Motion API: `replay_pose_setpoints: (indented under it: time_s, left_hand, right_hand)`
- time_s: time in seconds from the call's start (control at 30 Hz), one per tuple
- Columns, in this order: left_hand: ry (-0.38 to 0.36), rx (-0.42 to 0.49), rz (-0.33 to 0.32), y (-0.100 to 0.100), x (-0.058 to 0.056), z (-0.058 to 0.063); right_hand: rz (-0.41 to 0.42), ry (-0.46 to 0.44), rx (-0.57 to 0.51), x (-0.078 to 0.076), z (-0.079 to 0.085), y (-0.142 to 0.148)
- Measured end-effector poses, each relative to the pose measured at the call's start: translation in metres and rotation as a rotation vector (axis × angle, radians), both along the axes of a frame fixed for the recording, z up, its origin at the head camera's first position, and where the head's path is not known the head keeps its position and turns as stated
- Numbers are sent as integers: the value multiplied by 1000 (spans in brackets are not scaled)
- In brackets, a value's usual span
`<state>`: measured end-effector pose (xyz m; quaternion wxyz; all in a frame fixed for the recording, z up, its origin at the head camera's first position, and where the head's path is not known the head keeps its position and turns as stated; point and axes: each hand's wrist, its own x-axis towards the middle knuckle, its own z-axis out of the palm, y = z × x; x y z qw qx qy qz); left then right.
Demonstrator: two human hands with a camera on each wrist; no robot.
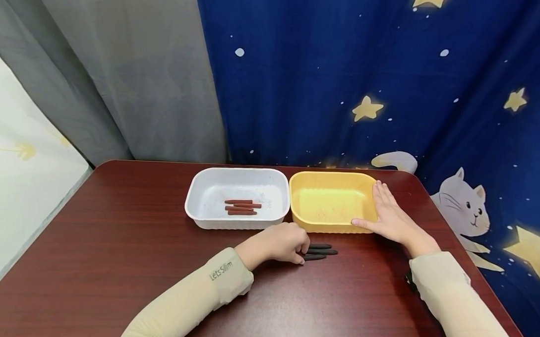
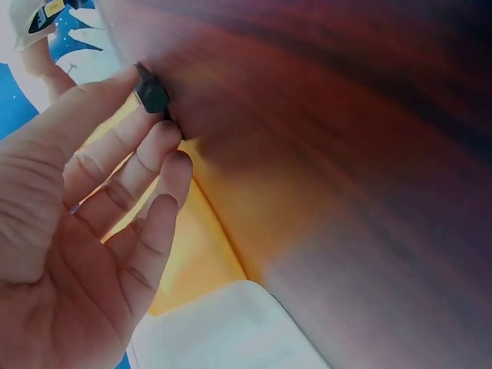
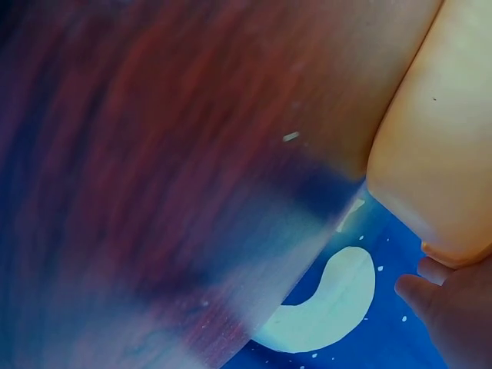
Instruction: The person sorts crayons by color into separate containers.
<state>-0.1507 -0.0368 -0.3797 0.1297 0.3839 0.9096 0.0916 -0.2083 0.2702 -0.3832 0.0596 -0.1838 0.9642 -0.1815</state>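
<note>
My left hand is low over the table, in front of the place where the two tubs meet. In the left wrist view, its thumb and fingertips pinch the end of a black crayon. Several black crayons lie side by side on the table, their left ends hidden behind that hand. My right hand rests with straight fingers against the right side of a yellow tub, thumb at its front rim. Reddish-brown crayons lie inside a white tub to the left.
Both tubs stand side by side near the far edge of the dark red wooden table. Behind the table hang a grey curtain and a blue curtain with stars and a cat. Small crumbs lie in the white tub.
</note>
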Motion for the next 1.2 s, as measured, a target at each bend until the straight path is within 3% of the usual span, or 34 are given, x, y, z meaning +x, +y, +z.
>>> replay_pose_setpoints:
  time_s: [0.4, 0.5, 0.73, 0.83, 0.97, 1.2]
  left_hand:
    - [-29, -8, 22, -6, 3, -3]
    - [-15, 2, -19, -7, 5, 2]
    - [95, 43, -175, -8, 7, 15]
    - [113, 66, -199, -8, 7, 21]
    - [116, 108, -186, -8, 4, 28]
    - [138, 130, -102, -7, -6, 37]
  right_hand:
    - [5, 3, 7, 1, -1, -2]
    - [1, 7, 12, 2, -1, -2]
    - [3, 7, 2, 1, 0, -2]
    - [1, 7, 6, 1, 0, -1]
    - [7, 13, 2, 1, 0, 0]
    - [11, 1, 4, 0, 2, -1]
